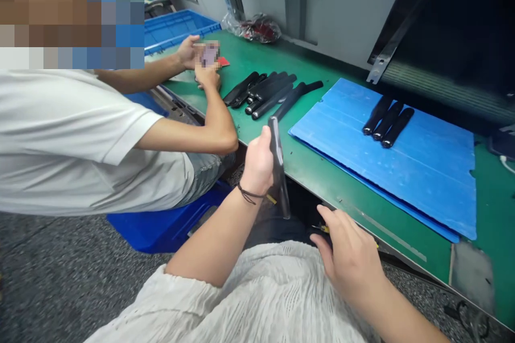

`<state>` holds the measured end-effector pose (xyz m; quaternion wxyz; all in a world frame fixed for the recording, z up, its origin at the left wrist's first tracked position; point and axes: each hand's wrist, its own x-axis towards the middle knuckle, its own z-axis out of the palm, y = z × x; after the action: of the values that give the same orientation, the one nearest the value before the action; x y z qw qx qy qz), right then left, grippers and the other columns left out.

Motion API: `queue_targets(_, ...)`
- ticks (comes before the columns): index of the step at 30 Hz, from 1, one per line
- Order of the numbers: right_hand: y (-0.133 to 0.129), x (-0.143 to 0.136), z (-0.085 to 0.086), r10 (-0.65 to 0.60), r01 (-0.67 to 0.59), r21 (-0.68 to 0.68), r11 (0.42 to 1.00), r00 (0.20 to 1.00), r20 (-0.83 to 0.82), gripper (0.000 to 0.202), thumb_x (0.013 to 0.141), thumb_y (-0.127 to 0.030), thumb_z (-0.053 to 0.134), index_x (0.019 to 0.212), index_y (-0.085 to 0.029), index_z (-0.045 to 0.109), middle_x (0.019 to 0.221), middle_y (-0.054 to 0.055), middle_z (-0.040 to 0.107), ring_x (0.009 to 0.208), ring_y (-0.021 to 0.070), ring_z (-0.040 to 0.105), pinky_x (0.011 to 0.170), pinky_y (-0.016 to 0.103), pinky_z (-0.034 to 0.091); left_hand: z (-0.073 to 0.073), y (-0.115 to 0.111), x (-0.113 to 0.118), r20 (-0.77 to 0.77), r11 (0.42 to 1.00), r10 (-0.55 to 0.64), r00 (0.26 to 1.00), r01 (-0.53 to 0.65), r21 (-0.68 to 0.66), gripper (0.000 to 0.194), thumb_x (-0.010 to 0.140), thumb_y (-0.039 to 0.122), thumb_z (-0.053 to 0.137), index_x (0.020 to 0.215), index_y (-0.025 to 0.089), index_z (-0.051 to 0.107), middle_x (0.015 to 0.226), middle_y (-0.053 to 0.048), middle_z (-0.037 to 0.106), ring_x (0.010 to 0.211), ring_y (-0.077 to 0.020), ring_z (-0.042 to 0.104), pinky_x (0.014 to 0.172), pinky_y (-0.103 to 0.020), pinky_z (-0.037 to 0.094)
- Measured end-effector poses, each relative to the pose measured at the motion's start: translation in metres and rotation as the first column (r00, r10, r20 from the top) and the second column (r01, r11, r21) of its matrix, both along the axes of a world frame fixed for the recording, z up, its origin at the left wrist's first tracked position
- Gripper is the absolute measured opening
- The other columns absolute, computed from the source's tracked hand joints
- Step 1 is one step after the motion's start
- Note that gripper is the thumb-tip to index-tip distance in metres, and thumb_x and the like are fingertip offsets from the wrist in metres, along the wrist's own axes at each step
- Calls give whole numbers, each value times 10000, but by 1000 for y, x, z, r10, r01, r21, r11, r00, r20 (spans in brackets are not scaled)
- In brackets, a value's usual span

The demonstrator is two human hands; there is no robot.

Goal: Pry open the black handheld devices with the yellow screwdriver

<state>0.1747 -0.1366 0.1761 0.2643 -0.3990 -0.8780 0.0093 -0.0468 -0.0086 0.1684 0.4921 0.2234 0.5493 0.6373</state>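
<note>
My left hand [259, 163] is closed around a long, glossy black piece [285, 193], held upright above my lap near the bench edge. What the piece is exactly, I cannot make out. To the right, my right hand [350, 252] is curled, with thumb and forefinger apart. A slim yellow tool [325, 229] with a thin pointed tip shows between them, and a bit of yellow appears on the hand's far side; most of it is hidden by the hand. Several similar black pieces [267, 94] lie heaped on the green bench beyond my left hand.
Three black pieces [388, 120] lie side by side on a blue plastic sheet [426, 182] on the green bench [306, 161]. A co-worker's arm [193, 136] reaches over the bench at left. Behind are a blue crate [181, 27] and a clear plastic bag [257, 28].
</note>
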Motion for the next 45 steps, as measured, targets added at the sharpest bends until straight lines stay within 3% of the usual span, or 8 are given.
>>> queue_targets(3, 14, 21, 19, -1, 1, 24, 1000, 1000, -21, 278, 1002, -262, 640, 753, -178, 551, 658, 0, 479, 624, 139, 414, 583, 316, 270, 8, 31, -19, -466, 999, -38, 884, 36, -14, 499, 1030, 596, 330, 775, 191, 470, 642, -13, 499, 549, -132, 482, 537, -252, 386)
queue_targets(6, 38, 51, 37, -35, 29, 68, 997, 995, 96, 189, 996, -98, 523, 988, -179, 694, 723, -1, 542, 589, 116, 430, 541, 308, 231, 18, 75, -34, -889, 988, -149, 434, 103, -116, 401, 1018, 455, 338, 737, 191, 448, 714, -48, 570, 691, -165, 548, 657, -271, 403)
queue_targets(16, 237, 158, 85, -632, 612, 172, 772, 768, 103, 249, 911, -318, 671, 1096, -161, 729, 954, 71, 705, 784, 166, 641, 669, 287, 370, -10, 212, -7, -908, 864, -408, -90, 283, -416, 372, 930, 396, 512, 998, 102, 728, 1025, -230, 746, 1005, -365, 704, 893, -395, 505)
queue_targets(24, 359, 218, 108, -753, 724, 208, 658, 637, 163, 661, 1032, -435, 316, 1182, 76, 708, 1156, 173, 642, 716, -3, 522, 676, 319, 294, -18, 239, -10, -931, 941, -103, -349, 270, -205, 509, 1013, 446, 366, 1158, 88, 698, 1239, -237, 620, 1134, -416, 600, 894, -489, 501)
queue_targets(30, 335, 211, 117, -628, 547, 372, 750, 766, 141, 440, 1032, -302, 427, 1035, -26, 770, 1093, 114, 673, 732, 37, 540, 652, 303, 298, 11, 179, 7, -981, 914, 179, -72, 380, 140, 402, 1020, 368, 449, 1180, 109, 710, 1197, -160, 653, 1115, -322, 623, 986, -435, 499)
queue_targets(36, 204, 145, 147, -305, 349, 434, 830, 937, -171, 187, 941, -160, 610, 1084, -153, 731, 988, 67, 706, 831, 142, 641, 722, 280, 496, 55, 71, 46, -946, 675, 83, 312, 681, 284, 338, 1043, 349, 513, 1270, 148, 662, 1252, -131, 657, 1157, -245, 633, 1043, -396, 510)
queue_targets(42, 102, 74, 145, -185, 156, -100, 983, 873, -452, 125, 930, -155, 658, 1019, -212, 724, 787, -21, 658, 633, 79, 578, 551, 188, 477, 76, -7, 92, -528, 178, -756, 387, 898, 403, 647, 1053, 625, 422, 1509, 169, 470, 1110, -145, 691, 920, -232, 723, 792, -361, 608)
queue_targets(45, 75, 57, 118, -213, 202, -78, 976, 826, -522, 231, 944, -216, 693, 1176, -223, 698, 890, 5, 664, 629, 81, 530, 545, 216, 459, 63, -36, 102, -37, 264, -943, 330, 813, 519, 597, 1068, 603, 389, 1460, 156, 440, 761, -3, 593, 412, -105, 529, 396, -217, 411)
